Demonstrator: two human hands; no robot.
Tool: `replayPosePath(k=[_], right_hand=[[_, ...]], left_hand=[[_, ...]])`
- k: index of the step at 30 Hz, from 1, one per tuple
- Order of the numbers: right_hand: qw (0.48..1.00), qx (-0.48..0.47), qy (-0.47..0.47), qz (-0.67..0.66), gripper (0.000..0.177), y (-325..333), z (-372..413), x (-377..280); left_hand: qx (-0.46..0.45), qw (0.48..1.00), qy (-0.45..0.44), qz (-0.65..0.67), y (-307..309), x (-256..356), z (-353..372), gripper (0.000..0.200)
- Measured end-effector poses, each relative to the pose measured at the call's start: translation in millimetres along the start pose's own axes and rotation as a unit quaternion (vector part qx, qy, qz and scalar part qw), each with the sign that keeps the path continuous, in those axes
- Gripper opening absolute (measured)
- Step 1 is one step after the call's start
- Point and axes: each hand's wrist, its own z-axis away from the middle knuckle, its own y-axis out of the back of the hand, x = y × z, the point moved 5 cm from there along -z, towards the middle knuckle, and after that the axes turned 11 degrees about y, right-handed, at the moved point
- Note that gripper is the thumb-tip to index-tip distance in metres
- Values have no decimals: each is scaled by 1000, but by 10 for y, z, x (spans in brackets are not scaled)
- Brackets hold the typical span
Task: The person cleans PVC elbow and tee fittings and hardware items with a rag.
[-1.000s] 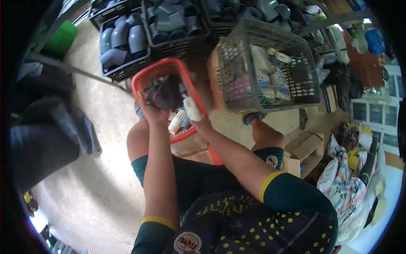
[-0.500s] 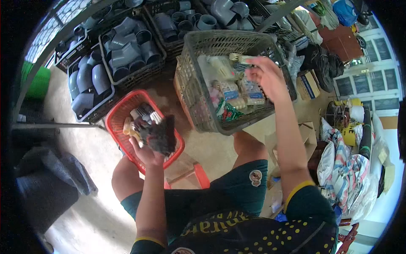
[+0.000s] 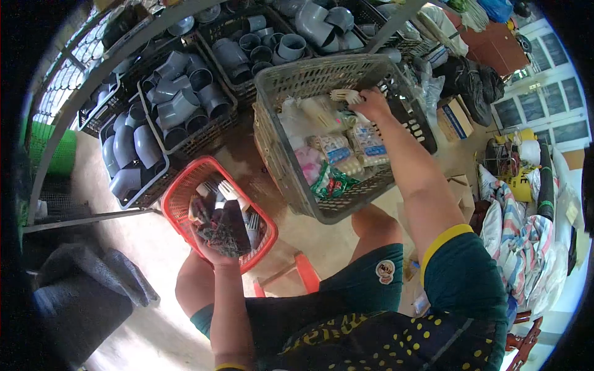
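Note:
My left hand (image 3: 213, 252) is at the near edge of the red basket (image 3: 270, 238), closed on a dark, dusty bundle (image 3: 226, 232). Under and behind the bundle lie white and grey plastic pieces (image 3: 232, 193). My right hand (image 3: 373, 105) reaches into the large grey crate (image 3: 328, 213), its fingers bent beside a cream-coloured pronged piece (image 3: 346, 96); whether they grip it is unclear. Also in the crate are bagged cream fittings (image 3: 334, 147), a green packet (image 3: 332, 182) and a pink bag (image 3: 307, 162).
Black crates of grey pipe elbows (image 3: 179, 108) stand beyond the red basket. A metal bar (image 3: 93, 219) crosses at the left. A red stool (image 3: 306, 272) is between my legs. At the right are a cardboard box (image 3: 455, 117) and striped sacks (image 3: 507, 216).
My right hand has moved down and left to the pronged piece in the crate. My left hand still holds the dark bundle, now turned and lower. The view has shifted slightly.

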Motion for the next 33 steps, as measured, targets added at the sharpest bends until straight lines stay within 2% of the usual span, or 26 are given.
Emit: replayPosePath(k=[1,4,5,6,8,9,12,13,14,15,16,17,18,19,20,22,23,26,27,30,31,33], right_hand=[[999,-21,-26,-34,53,243,65,-132],[964,-66,-151,-207,65,869,335,-333],[946,9,-124,-299,49,850,466,-326],[892,63,-117,-431,46,1077,661,-504],[724,163,-88,-665,38,1638,1215,-1213],[676,161,-87,-714,36,1716,1452,-1428],[547,170,-82,-815,31,1837,2176,-2200],[483,111,-59,-867,30,1914,2402,-2520],[412,49,-35,-909,28,1971,2622,-2849],[385,61,-47,-920,28,1827,2785,-3108],[358,70,-59,-929,28,1687,2915,-3338],[260,49,-101,-959,31,1698,3059,-3546],[227,49,-89,-969,33,1784,3119,-3622],[193,48,-77,-977,35,1869,3179,-3697],[160,46,-65,-984,37,1956,3238,-3770],[277,93,-24,-956,36,1996,3291,-3691],[251,98,-20,-963,37,2119,3367,-3690],[341,182,18,-922,40,2071,3412,-3583],[356,214,34,-909,44,2165,3431,-3530],[392,239,133,-878,50,2528,3521,-3508],[413,252,135,-865,45,2582,3531,-3540],[398,190,166,-882,39,2737,3524,-3528]], left_hand=[[58,998,4,4,29,-1,22,65],[114,993,-26,-32,-328,-71,108,68],[21,999,3,-34,-595,-122,186,69],[8,999,3,-34,-716,-130,264,70],[-13,999,5,-34,-935,-148,450,72],[-64,997,16,-25,-1189,-223,567,69],[-165,967,-9,-195,-1649,-289,832,69],[-104,931,1,-350,-1869,-375,964,71],[-168,876,-32,-451,-2111,-522,1106,73],[-229,805,-63,-544,-2315,-728,1214,74],[-287,709,-71,-640,-2574,-900,1310,75],[-347,603,-93,-712,-2821,-1068,1420,76],[-400,472,-90,-781,-3041,-1217,1531,75],[-404,423,-105,-804,-3080,-1276,1643,64],[-317,510,-101,-794,-3039,-1234,1696,62],[-128,659,-88,-736,-2786,-1163,1797,58],[-76,675,-190,-709,-2806,-1181,1853,55],[-157,401,-197,-881,-2972,-1221,1909,63],[-124,465,-142,-865,-2910,-1221,1895,65],[-30,493,91,-865,-2938,-1411,1938,64],[-55,533,27,-844,-2764,-1456,1887,58],[-84,589,44,-802,-2658,-1493,1852,58]])
